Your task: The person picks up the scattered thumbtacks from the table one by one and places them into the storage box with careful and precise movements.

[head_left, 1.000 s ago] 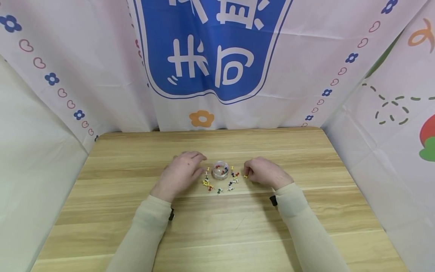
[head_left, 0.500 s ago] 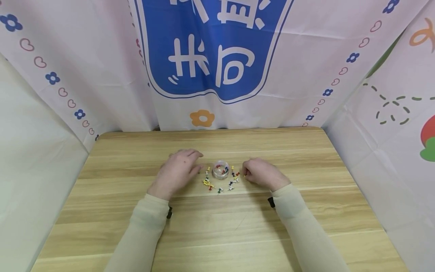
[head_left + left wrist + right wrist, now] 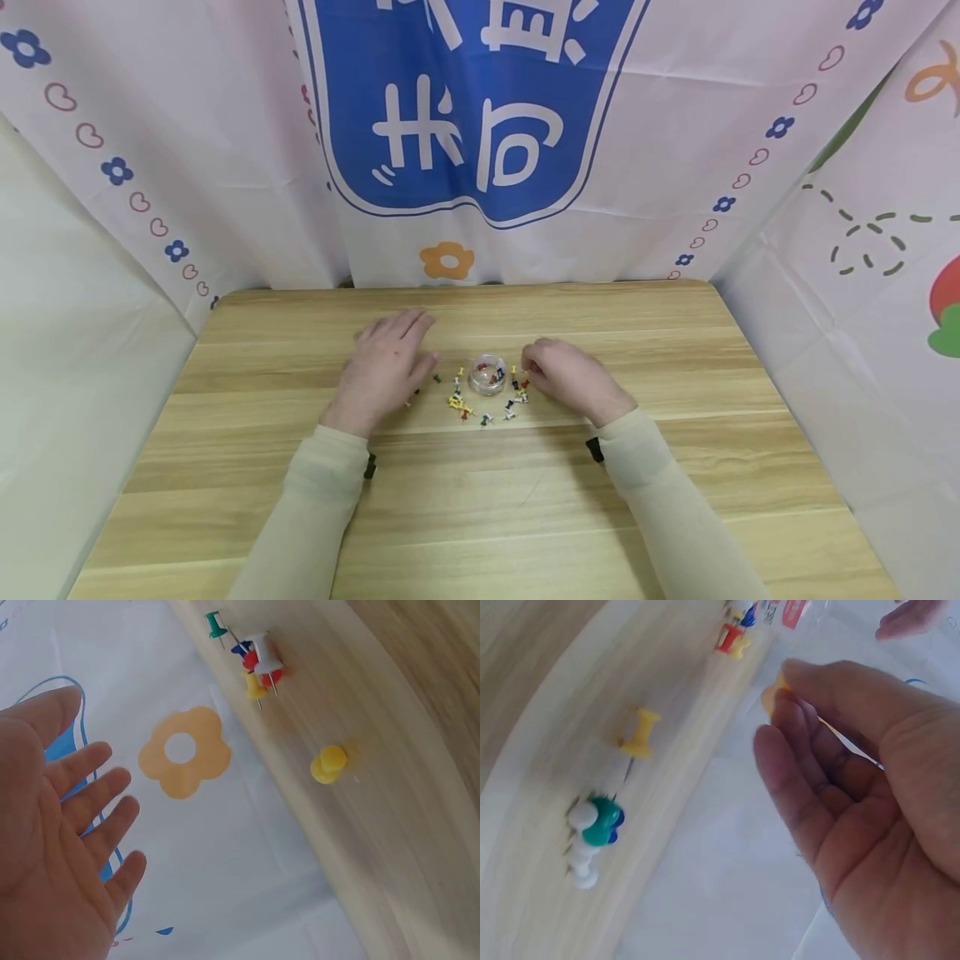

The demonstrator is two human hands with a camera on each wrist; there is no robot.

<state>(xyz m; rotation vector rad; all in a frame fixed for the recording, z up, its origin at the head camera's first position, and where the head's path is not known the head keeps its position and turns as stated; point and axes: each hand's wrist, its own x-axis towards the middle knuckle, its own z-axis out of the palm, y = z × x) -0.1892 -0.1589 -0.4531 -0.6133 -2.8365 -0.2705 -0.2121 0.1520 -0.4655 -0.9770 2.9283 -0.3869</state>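
Observation:
A small clear round container [image 3: 477,385] holds a few push pins and stands between the two hands. Around it lies a loose ring of colored push pins [image 3: 457,402]. To the left, my left hand [image 3: 379,367] hovers with fingers extended; its palm is bare in the left wrist view. A green push pin [image 3: 437,378] lies by its thumb. Beside the container's right side, my right hand [image 3: 564,371] has curled fingers, thumb and index tips close together. Whether they pinch a pin I cannot tell. A yellow push pin [image 3: 640,733] lies below this hand.
A wooden table [image 3: 480,517] fills the foreground. Behind it hangs a white cloth backdrop with an orange flower [image 3: 447,261]. White, green and blue push pins [image 3: 592,832] lie bunched on the table in the right wrist view.
My left hand has drawn left and toward the back, uncovering a green pin and other small pins. Leftward toward the container, my right hand has moved, now hiding the yellow pin from the head view.

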